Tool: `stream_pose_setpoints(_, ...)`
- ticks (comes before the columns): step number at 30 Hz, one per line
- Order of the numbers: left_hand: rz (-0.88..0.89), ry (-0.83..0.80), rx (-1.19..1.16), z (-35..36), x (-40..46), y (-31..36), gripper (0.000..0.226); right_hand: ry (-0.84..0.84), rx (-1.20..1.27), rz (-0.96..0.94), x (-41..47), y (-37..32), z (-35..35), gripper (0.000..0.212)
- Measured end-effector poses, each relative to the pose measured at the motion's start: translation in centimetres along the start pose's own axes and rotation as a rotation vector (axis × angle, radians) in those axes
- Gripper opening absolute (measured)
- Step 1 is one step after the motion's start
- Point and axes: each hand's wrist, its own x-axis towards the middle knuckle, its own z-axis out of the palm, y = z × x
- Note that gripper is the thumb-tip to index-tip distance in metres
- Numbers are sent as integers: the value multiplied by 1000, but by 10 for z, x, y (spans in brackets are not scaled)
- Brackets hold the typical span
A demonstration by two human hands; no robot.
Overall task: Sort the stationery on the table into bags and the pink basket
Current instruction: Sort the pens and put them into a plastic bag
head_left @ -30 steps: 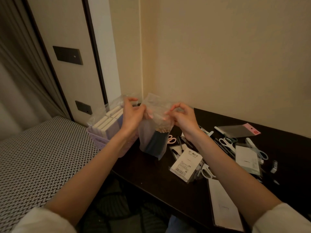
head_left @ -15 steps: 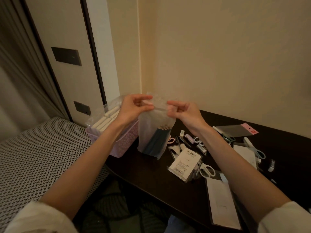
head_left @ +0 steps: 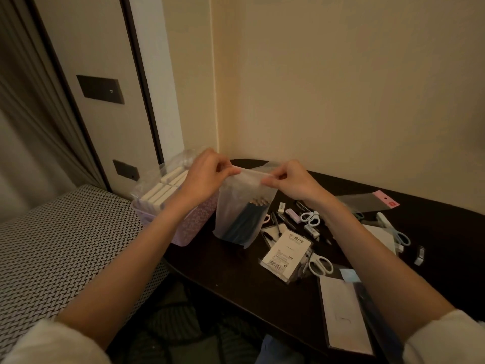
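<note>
Your left hand (head_left: 207, 172) and right hand (head_left: 290, 179) each pinch one end of the clear bag's (head_left: 242, 208) top strip, holding it taut above the worktop (head_left: 236, 269), beside the pink basket (head_left: 183, 227), apparently to seal the pencils (head_left: 245, 219) inside.

It looks like a bedroom or hotel room rather than a workplace; plain cream walls (head_left: 341, 88) meet in a corner; a dark wall panel (head_left: 100, 89) sits on a dark-framed board, a second one (head_left: 125, 169) lower down; a grey curtain (head_left: 23, 122) hangs at the left; a woven-patterned padded seat or bed (head_left: 65, 245) adjoins a dark wooden table (head_left: 236, 271); lighting is dim and warm.
</note>
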Motion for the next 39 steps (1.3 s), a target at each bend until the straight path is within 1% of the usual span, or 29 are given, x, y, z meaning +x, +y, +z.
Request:
stream_pose_setpoints(3, -56, 24, -91, 5, 0, -4, 15, 29, 80, -1, -4, 1, 0, 17)
stream_pose_setpoints(7, -150, -32, -318, 6, 1, -2, 30, 12, 188, 2, -6, 5, 2, 16)
stream_pose_setpoints(9, -180, -27, -368, 6, 0, -2, 24, 34, 196, -8, -4, 8, 3, 19)
stream_pose_setpoints(10, -198, -22, -378, 7, 0, -3, 22, 49, 190, -7, -3, 9, 3, 20)
stream_pose_setpoints(14, -251, 52, -379, 14, 2, -4, 24, 77, 169, 36, 4, 11, 11, 22)
stream_pose_setpoints(18, -283, 74, -320, 22, 3, -5, 16, 180, 231, 147, 15, 14, 24, 7)
stream_pose_setpoints(19, -295, 64, -299, 24, 3, -6, 15, 192, 242, 185, 17, 16, 27, 11)
stream_pose_setpoints(21, -328, 26, -278, 26, 4, -8, 23, 170, 251, 262, 20, 18, 29, 25)
stream_pose_setpoints(23, -357, -33, -271, 26, 6, -10, 29, 145, 257, 307, 22, 18, 30, 27)
stream_pose_setpoints(26, -330, -116, -320, 18, 5, -13, 14, 129, 263, 351, 23, 19, 28, 18)
stream_pose_setpoints(28, -264, -215, -373, 6, 0, -10, 12, 105, 284, 391, 25, 20, 28, 14)
stream_pose_setpoints(30, -184, -336, -311, -4, -5, -5, 26, 92, 325, 431, 26, 19, 26, 12)
stream_pose_setpoints(32, -111, -395, -156, -7, -9, -1, 39, 90, 360, 457, 26, 20, 24, 16)
stream_pose_setpoints(34, -57, -375, -62, -3, -12, -1, 38, 91, 391, 471, 27, 22, 24, 16)
stream_pose_setpoints(36, -43, -327, -39, 2, -13, -4, 30, 83, 410, 464, 26, 23, 24, 19)
stream_pose_setpoints(37, -48, -301, -42, 6, -13, -8, 27, 79, 403, 436, 25, 24, 25, 21)
stream_pose_setpoints(39, -67, -251, -72, 10, -13, -15, 22, 54, 370, 305, 20, 25, 26, 24)
